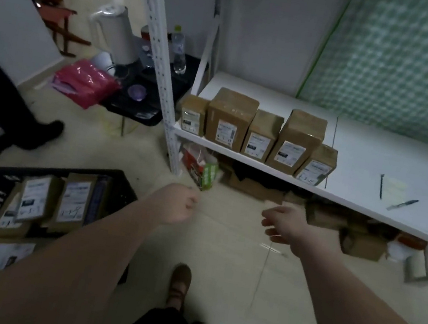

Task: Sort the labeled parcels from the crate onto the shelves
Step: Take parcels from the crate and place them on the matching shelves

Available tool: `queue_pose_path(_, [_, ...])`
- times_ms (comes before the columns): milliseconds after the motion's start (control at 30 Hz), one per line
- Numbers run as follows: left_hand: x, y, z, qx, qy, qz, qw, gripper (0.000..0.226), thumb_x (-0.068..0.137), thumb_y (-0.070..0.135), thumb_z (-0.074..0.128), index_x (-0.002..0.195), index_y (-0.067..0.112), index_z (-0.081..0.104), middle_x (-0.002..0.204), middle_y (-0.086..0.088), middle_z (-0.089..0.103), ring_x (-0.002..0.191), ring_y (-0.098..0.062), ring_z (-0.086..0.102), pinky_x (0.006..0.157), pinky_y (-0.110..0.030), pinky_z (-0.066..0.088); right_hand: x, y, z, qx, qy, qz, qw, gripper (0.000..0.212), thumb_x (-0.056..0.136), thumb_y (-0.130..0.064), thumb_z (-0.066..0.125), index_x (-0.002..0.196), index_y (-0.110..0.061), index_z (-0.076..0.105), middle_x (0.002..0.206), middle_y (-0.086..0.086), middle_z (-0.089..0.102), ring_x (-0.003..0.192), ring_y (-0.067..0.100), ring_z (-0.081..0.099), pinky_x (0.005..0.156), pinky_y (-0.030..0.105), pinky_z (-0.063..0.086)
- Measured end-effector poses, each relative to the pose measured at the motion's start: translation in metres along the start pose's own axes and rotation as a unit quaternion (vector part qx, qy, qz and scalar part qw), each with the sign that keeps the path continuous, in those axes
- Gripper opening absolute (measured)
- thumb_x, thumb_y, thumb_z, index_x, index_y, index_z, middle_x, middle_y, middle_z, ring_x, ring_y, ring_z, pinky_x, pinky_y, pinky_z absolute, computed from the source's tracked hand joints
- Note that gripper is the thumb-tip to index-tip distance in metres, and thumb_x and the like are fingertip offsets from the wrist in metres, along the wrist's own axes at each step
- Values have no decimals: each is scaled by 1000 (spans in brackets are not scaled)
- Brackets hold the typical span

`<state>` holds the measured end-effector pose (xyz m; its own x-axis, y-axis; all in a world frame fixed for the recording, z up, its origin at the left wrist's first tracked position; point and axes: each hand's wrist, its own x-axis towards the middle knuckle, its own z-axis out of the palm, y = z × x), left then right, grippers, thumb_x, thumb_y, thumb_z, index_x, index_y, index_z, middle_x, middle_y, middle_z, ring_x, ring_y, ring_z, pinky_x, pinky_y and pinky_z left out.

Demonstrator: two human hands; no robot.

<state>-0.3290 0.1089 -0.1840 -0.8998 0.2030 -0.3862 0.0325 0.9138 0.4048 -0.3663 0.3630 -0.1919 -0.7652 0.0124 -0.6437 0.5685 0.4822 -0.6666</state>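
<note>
A black plastic crate (120, 180) sits on the floor at the lower left and holds several brown labeled parcels (33, 200). On the white shelf (375, 159) stands a row of several brown labeled parcels (228, 119) near its left front edge. My left hand (178, 205) hangs over the floor between crate and shelf, fingers loosely curled, holding nothing. My right hand (284, 224) hangs beside it, below the shelf's front edge, fingers loosely curled and empty.
A pen (402, 204) and a paper note lie on the shelf to the right. Cardboard boxes (360, 241) and packets sit under the shelf. A black side table (142, 111) with a kettle, bottle and pink bag stands left of the shelf post. Another person's legs (5, 112) are at far left.
</note>
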Motion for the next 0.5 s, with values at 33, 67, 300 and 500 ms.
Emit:
queue_pose_path(33, [-11,-5,3,-9,-3,-15,1000,34,95,13,52,126,3,59,124,-11,63,115,-20,55,78,-5,23,-3,6,6,-4,-3,6,1000,12,94,-17,59,100,-8,63,84,7,63,64,18,56,59,26,46])
queue_pose_path(67, [-21,-10,4,-22,-4,-26,999,34,94,15,53,125,2,60,123,-12,63,113,-18,55,81,-4,25,-5,10,13,-8,-6,9,1000,11,94,-17,59,98,-8,63,86,8,63,64,18,56,59,26,46])
queue_pose_path(300, [-80,-56,11,-105,20,-96,990,35,97,12,50,131,6,55,129,-10,58,118,-21,53,84,-12,32,-19,10,76,-31,-59,-1,998,10,94,-18,59,96,-9,62,83,6,62,63,18,55,58,26,44])
queue_pose_path(500, [-148,-125,22,-133,58,-165,976,35,96,21,53,130,16,58,125,-3,61,113,-17,56,90,-21,42,-30,9,143,-59,-76,22,995,13,94,-17,59,101,-6,62,83,7,62,62,19,54,58,27,45])
